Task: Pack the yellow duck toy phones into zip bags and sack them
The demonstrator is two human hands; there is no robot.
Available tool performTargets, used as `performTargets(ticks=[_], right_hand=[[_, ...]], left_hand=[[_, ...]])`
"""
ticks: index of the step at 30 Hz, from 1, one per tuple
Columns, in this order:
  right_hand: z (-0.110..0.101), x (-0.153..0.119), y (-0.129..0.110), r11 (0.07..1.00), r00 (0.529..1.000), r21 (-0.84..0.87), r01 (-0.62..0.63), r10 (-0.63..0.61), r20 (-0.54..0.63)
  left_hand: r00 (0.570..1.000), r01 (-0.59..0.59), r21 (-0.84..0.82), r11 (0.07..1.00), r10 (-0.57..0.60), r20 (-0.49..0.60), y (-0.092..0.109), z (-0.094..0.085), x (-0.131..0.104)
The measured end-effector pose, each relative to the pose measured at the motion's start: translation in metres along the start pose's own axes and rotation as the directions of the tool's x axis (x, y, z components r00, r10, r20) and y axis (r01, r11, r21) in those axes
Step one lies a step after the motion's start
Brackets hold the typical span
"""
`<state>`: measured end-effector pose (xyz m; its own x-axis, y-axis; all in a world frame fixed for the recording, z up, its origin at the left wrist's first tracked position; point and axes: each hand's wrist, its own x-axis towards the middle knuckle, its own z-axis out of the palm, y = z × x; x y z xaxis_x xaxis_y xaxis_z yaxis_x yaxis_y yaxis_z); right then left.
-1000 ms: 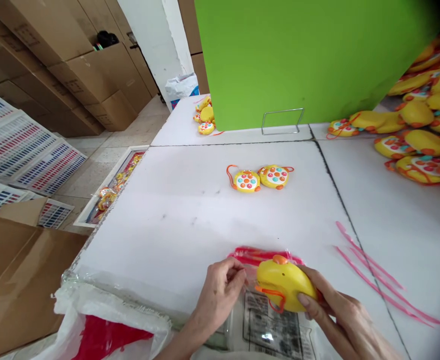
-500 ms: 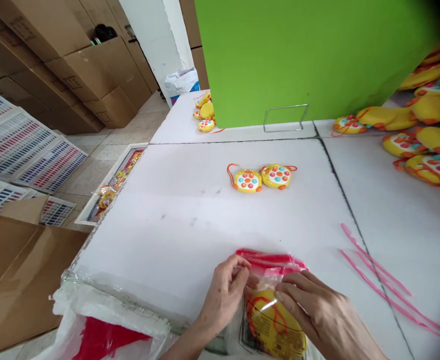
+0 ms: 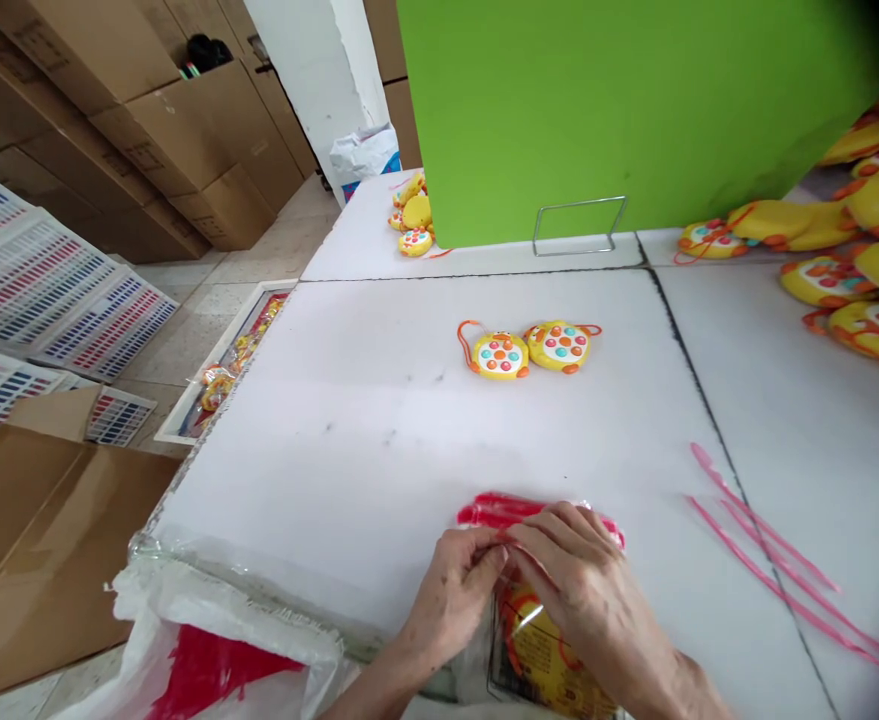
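Note:
A clear plastic bag (image 3: 551, 660) with a yellow toy and its orange cord inside lies at the table's front edge, its red-pink top (image 3: 495, 508) pointing away from me. My left hand (image 3: 458, 590) pinches the bag near that top at its left side. Close against it, my right hand (image 3: 581, 575) reaches across the bag, fingertips meeting the left ones at the same spot. The right hand and wrist hide much of the toy. Farther back, two yellow toys (image 3: 500, 355) with coloured buttons and orange cords lie side by side on the white table (image 3: 379, 400).
Pink strips (image 3: 776, 570) lie on the right. Yellow toys (image 3: 806, 225) are heaped at the back right, with a few (image 3: 415, 215) at back left. A green panel (image 3: 559, 120) and wire stand (image 3: 580, 228) stand behind. An open carton (image 3: 49, 540) and white sack (image 3: 221, 640) are at left.
My right hand has moved left and up across the bag until its fingers meet the left hand's at the bag's top. The left hand has barely moved.

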<state>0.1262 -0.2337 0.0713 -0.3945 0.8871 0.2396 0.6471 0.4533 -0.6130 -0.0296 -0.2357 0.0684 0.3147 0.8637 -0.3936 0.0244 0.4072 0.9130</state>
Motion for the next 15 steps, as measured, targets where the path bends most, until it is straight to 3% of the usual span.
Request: performTargets(ticks=[10, 13, 15], right_hand=[[0.007, 0.004, 0.000, 0.989, 0.999, -0.147, -0.016, 0.021, 0.033], [-0.007, 0.001, 0.017, 0.983, 0.997, -0.166, -0.082, 0.081, -0.017], [-0.026, -0.013, 0.045, 0.963, 0.982, -0.198, -0.183, 0.171, -0.079]], left_hand=[[0.996, -0.057, 0.338, 0.940, 0.077, -0.047, 0.002, 0.008, -0.001], [0.999, -0.005, 0.256, 0.967, 0.019, -0.050, -0.007, 0.005, -0.002], [0.998, 0.047, 0.140, 0.989, -0.039, -0.053, -0.012, 0.002, -0.002]])
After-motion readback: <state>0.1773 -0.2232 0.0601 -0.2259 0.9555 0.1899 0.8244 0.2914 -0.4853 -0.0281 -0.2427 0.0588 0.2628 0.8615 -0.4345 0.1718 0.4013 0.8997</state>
